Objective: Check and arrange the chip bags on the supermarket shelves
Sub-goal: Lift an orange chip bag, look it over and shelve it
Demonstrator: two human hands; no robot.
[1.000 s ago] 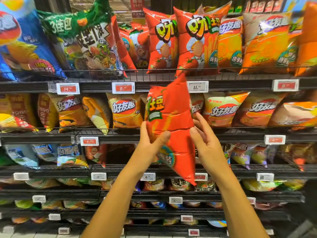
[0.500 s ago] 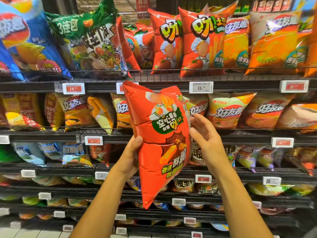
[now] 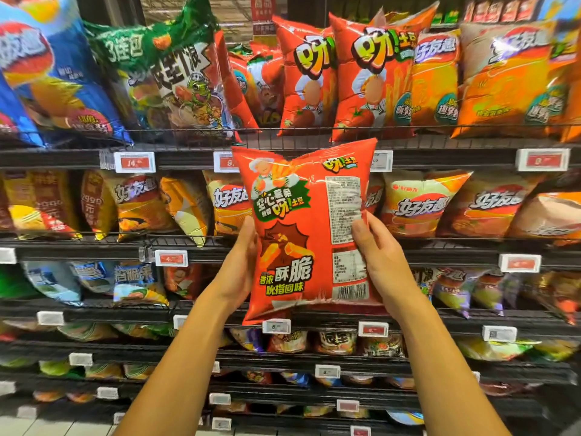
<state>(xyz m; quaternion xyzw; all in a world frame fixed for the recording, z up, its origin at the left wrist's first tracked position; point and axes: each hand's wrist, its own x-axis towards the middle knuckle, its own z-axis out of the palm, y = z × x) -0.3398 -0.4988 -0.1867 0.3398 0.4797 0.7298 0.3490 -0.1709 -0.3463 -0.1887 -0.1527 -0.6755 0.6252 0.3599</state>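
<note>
I hold a red chip bag point(image 3: 301, 228) upright in front of the shelves, its printed back with barcode and text panel facing me. My left hand point(image 3: 240, 262) grips its left edge, fingers hidden behind the bag. At the right edge my right hand point(image 3: 382, 262) holds it, thumb on the text panel. Two matching red bags point(image 3: 367, 77) stand on the top shelf point(image 3: 188, 152) just above the held one.
Black wire shelves hold rows of chip bags: blue point(image 3: 47, 77) and green point(image 3: 169, 77) ones at top left, orange ones point(image 3: 509, 77) at top right, yellow-orange ones point(image 3: 418, 202) on the second shelf. Price tags point(image 3: 134, 162) line the shelf fronts. Lower shelves carry smaller packets.
The red bag has been turned from edge-on to flat, its back now squarely facing me. Both hands shifted to its side edges and it sits more upright.
</note>
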